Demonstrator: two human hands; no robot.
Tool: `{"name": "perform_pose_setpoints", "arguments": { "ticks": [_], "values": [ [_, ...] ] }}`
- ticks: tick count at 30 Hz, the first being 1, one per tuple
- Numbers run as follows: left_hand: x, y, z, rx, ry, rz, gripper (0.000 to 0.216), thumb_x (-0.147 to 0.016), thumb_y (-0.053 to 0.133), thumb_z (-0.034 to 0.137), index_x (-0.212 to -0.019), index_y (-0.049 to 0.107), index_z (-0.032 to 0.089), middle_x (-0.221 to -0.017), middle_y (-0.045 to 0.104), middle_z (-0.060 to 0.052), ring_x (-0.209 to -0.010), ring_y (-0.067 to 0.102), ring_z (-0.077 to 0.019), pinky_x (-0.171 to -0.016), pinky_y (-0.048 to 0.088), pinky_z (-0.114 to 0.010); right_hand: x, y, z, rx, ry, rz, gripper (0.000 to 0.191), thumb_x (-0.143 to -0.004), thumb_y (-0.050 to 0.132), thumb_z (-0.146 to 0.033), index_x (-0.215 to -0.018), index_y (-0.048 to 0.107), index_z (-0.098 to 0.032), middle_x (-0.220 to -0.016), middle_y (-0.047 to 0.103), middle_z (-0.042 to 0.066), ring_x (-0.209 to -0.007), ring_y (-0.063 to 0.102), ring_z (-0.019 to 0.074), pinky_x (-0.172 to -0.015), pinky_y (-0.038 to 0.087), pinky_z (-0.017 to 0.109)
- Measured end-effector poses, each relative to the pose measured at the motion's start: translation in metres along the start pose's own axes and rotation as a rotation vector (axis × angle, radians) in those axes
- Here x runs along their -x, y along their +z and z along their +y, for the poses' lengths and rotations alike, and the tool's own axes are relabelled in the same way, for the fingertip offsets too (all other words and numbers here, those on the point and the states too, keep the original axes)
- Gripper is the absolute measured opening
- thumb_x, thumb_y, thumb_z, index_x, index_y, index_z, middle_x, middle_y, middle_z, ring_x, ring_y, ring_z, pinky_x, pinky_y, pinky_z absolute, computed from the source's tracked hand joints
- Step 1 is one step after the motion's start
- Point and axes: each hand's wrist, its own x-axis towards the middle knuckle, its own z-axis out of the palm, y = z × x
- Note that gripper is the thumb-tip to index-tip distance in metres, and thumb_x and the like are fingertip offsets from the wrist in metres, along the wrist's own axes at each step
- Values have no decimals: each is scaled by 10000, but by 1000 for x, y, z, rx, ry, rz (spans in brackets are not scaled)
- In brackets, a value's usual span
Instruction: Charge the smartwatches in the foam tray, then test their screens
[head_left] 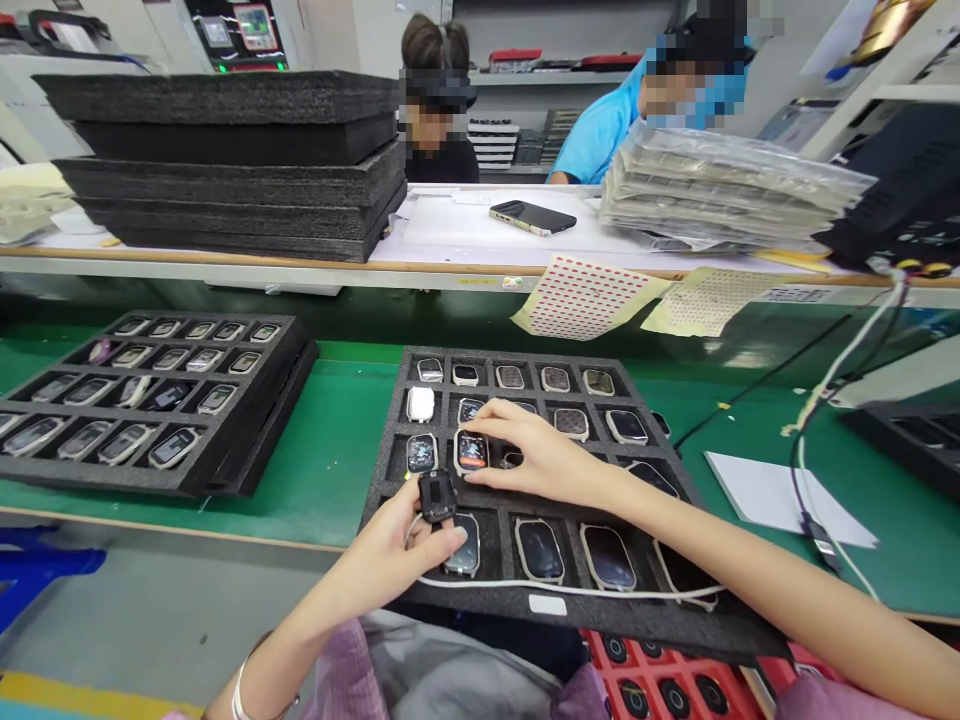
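My left hand [409,540] is closed around a small black square device [437,496], with a white cable [540,584] running from near that hand across the tray's front. The thumb and fingers of my right hand [517,450] grip the sides of a smartwatch case [471,450] whose screen is lit, with an orange patch at the bottom. This watch is at its slot in a black foam tray [517,627], among several other watch cases. To its left lies another lit watch [421,453]; a watch with a dark screen [466,545] is partly behind my left thumb.
A second foam tray of watches [184,475] lies at left on the green bench [330,430]. Black foam slabs [225,185], a phone [532,217] and bagged trays [720,185] sit on the shelf. White paper [780,495] and hanging cables are at right. Two people work opposite.
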Motion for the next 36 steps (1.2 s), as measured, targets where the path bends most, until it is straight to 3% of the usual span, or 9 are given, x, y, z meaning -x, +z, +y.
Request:
{"name": "perform_pose_setpoints", "arguments": {
  "ticks": [5,8,12,15,18,22,26,32,36],
  "values": [
    [0,1,-1,-16,21,8,391,-806,668,370,-1142,585,187,-867,616,-40,-710,546,-148,-705,481,-269,19,-12,3,235,-19,-94,422,-846,663,-329,-1208,578,-129,-1150,564,141,-1049,532,274,-907,447,424],
    [1,3,3,-29,37,-3,373,-839,634,347,-1170,565,191,-938,621,-54,-687,528,-128,-671,473,-251,31,-26,0,357,3,-173,242,-862,643,-250,-1087,644,-161,-1015,617,108,-978,565,269,-860,454,417],
    [4,11,17,-3,20,9,341,-858,612,340,-1152,560,177,-953,634,-63,-543,461,-67,-503,401,-192,38,-29,-2,447,48,-310,248,-824,678,-177,-1069,646,-166,-919,624,93,-898,593,261,-775,477,376],
    [6,22,26,53,12,17,334,-868,587,367,-1135,542,172,-1005,632,-83,-389,317,2,-358,258,-180,39,-24,3,459,26,-300,260,-834,670,-200,-1088,635,-158,-952,609,106,-907,584,258,-767,481,374],
    [2,33,24,93,8,0,336,-850,601,382,-1096,544,160,-1038,632,-102,-364,303,20,-335,236,-174,41,-22,9,392,35,-256,351,-809,693,-225,-1143,620,-148,-964,613,108,-905,591,254,-783,487,372],
    [-4,41,15,139,-52,-8,443,-816,636,398,-1174,518,163,-987,639,-86,-349,297,19,-315,211,-167,47,-29,3,226,92,-42,441,-745,731,-234,-1148,604,-109,-986,628,110,-898,605,246,-797,502,364],
    [-4,38,12,138,-61,-44,424,-776,697,353,-1128,566,158,-905,630,-48,-400,313,1,-336,212,-160,48,-33,-20,37,-33,106,400,-782,693,-279,-1146,582,-156,-1021,628,84,-940,589,224,-837,502,347],
    [-2,35,11,116,-51,-54,450,-781,701,304,-1187,554,176,-798,586,11,-405,308,-9,-359,234,-170,35,-15,-32,156,-221,-66,313,-874,596,-238,-1155,574,-104,-1093,589,146,-1002,548,254,-879,493,406],
    [-6,36,4,141,6,2,306,-822,663,312,-1085,622,161,-847,644,-22,-635,552,-99,-587,437,-197,31,-7,-32,181,-266,-58,324,-889,584,-227,-1187,551,-105,-1134,594,147,-1031,549,254,-887,500,408]
  ]
}}
